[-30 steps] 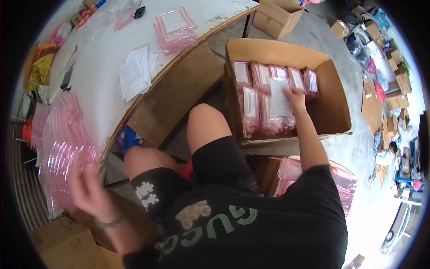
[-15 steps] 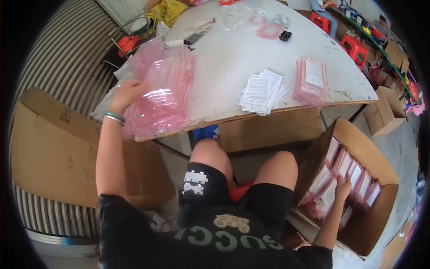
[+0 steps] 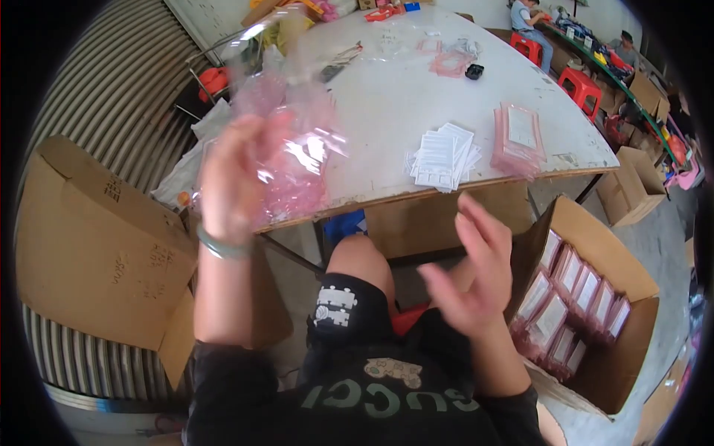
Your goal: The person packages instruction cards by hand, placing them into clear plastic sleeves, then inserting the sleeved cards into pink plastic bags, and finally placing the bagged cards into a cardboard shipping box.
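Note:
My left hand (image 3: 236, 178), wearing a bangle, is lifted over the table's left side with its fingers closed on a clear pinkish plastic bag (image 3: 316, 145). Motion blurs both. Under it lies a heap of pink plastic bags (image 3: 294, 199). My right hand (image 3: 480, 271) hovers above my lap in front of the table edge, thumb and fingers apart, holding nothing. Nearest to it on the table is a fanned stack of white printed cards (image 3: 444, 157). To the right of those sits a pile of pink bags with cards inside (image 3: 518, 141).
A cardboard box (image 3: 632, 357) at my right holds several filled pink packets (image 3: 549, 316). Another carton (image 3: 104, 253) stands at left. On the white table (image 3: 387, 119) lies a small black object (image 3: 474, 71). Farther back, people sit by a long bench near red stools (image 3: 580, 91).
My left hand has raised a plastic bag off the heap. My right hand has left the packets in the box and moved up and left over my lap, its fingers spread.

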The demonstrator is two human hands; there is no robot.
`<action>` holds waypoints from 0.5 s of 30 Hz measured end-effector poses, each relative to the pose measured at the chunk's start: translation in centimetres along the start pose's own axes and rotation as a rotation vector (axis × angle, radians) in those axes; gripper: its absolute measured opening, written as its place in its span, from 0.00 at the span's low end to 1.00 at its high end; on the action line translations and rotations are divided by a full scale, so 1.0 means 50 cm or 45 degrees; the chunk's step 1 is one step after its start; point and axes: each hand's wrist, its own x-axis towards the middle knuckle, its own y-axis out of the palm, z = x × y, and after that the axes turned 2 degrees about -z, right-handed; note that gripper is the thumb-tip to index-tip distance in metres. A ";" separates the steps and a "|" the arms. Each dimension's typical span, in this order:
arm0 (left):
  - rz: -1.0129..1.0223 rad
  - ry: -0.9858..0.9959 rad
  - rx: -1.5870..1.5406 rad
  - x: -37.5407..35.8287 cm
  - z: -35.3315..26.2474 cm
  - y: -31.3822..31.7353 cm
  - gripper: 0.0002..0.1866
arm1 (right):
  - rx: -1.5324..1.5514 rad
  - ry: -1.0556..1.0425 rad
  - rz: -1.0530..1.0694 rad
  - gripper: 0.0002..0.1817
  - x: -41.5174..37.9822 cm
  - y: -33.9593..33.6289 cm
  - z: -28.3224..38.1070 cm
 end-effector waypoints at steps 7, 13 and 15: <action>0.613 -0.751 -0.844 -0.186 0.155 0.122 0.10 | -0.538 -0.528 -0.005 0.14 0.000 0.012 0.030; 0.711 -1.197 -1.414 -0.245 0.284 0.180 0.28 | -0.415 -0.384 -0.052 0.15 -0.023 -0.038 0.002; 0.663 -1.336 -1.392 -0.252 0.300 0.194 0.36 | -0.584 -0.400 -0.088 0.17 -0.036 -0.036 0.004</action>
